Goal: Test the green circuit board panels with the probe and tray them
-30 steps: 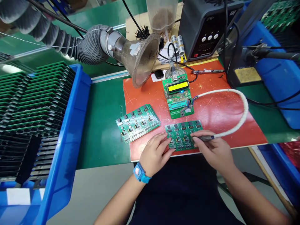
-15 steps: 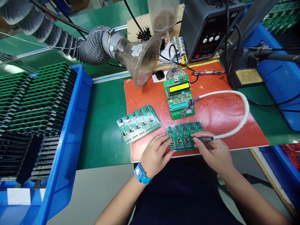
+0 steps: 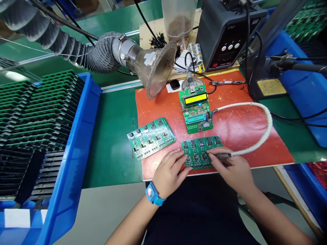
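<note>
A green circuit board panel (image 3: 196,160) with a row of small displays lies on the red mat; its middle display is lit. My left hand (image 3: 170,170) rests at the panel's left edge, fingers on the board. My right hand (image 3: 231,166) is closed around a dark probe (image 3: 222,155), its tip over the right part of the panel. From the probe a white sleeved cable (image 3: 268,122) curves back to a green programmer board (image 3: 196,109) with a lit yellow screen. Left of the panel sits a stack of similar boards (image 3: 152,137).
A blue bin (image 3: 87,102) of upright boards stands at the left. A fume funnel (image 3: 160,71) hangs over the red mat (image 3: 265,149). Behind are a soldering station (image 3: 230,37), tweezers (image 3: 228,82) and a sponge holder (image 3: 271,85). Another blue bin (image 3: 298,81) is at the right.
The panel's middle display has lit up. The whole view has shifted slightly, and both hands keep nearly the same places on the panel.
</note>
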### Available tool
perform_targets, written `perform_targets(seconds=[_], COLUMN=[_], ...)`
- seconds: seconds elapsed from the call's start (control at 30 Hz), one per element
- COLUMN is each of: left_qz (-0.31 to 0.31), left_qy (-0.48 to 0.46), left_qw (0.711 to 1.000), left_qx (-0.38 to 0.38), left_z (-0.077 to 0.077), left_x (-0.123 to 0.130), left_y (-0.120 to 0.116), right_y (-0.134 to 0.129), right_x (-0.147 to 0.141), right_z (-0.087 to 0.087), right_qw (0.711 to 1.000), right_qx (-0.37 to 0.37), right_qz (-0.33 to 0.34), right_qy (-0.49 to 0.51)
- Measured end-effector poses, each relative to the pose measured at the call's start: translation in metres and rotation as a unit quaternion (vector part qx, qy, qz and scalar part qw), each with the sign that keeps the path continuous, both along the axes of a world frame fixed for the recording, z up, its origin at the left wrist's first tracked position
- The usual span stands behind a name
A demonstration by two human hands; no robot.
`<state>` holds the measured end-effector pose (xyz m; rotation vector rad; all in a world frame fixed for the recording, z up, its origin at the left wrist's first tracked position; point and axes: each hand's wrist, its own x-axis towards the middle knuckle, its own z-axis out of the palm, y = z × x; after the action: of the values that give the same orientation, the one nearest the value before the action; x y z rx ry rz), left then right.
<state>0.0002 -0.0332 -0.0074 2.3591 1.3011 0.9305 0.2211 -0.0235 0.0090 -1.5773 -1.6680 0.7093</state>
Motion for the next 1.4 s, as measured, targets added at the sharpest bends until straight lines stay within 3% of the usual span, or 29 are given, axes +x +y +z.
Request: perform_targets(seconds=[0.33, 0.8, 1.13, 1.4], left_qz=[-0.001, 0.034, 0.019, 0.024], left_qy=[-0.005, 0.003, -0.025, 0.008], left_qw=[1.000, 0.999, 1.000, 1.000], left_qx=[-0.007, -0.036, -0.003, -0.015], left_z=[0.0007, 0.0018, -0.0002, 0.0042], left_x=[-0.0002, 0.0007, 0.0005, 0.0000], left_y=[0.0002, -0.0028, 0.0004, -0.0019], right_y=[-0.0025, -0.0015, -0.0016, -0.0004], right_x=[0.0020, 0.0001, -0.0007, -0.0017], right_z=[-0.0005, -0.0006, -0.0017, -0.0014], right_qw=[0.998, 0.999, 0.998, 0.997], right_qx=[-0.030, -0.011, -0.018, -0.015], right_qz=[-0.002, -0.010, -0.014, -0.014], right_qy=[0.058, 0.049, 0.061, 0.072])
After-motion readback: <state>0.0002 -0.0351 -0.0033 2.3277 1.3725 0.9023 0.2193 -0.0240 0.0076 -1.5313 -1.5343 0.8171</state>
